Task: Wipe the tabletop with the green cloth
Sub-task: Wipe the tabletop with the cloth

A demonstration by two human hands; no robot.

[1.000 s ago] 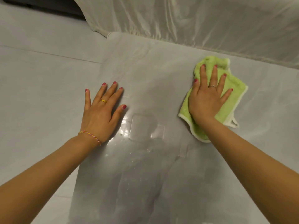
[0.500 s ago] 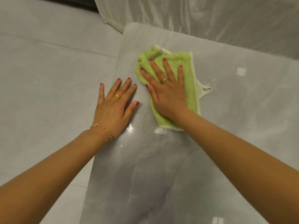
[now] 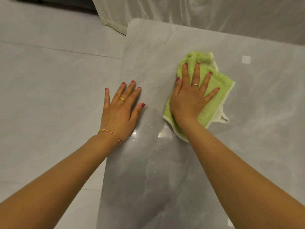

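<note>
Worktop: glossy grey worktop [image 3: 165, 179], over a pale tiled floor [image 3: 49, 80].
Droplets: water beads [image 3: 153, 164] on the near part, likely not yet wiped.
Left hand: left hand [image 3: 120, 111] flat at the left edge, fingers straight, holding nothing.
Right hand: right hand [image 3: 189, 98] pressing the green cloth [image 3: 212, 103], fingers spread wide.
Technique: overlapping strokes, even palm pressure, cloth kept flat.
Beyond: white curtain [image 3: 198, 12] hangs at the far edge; could snag.

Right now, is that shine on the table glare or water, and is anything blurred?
Head view: bright glare spots beside small droplets on the glossy tabletop; the green cloth and both hands look sharp; wide-angle lens bends the edges.
</note>
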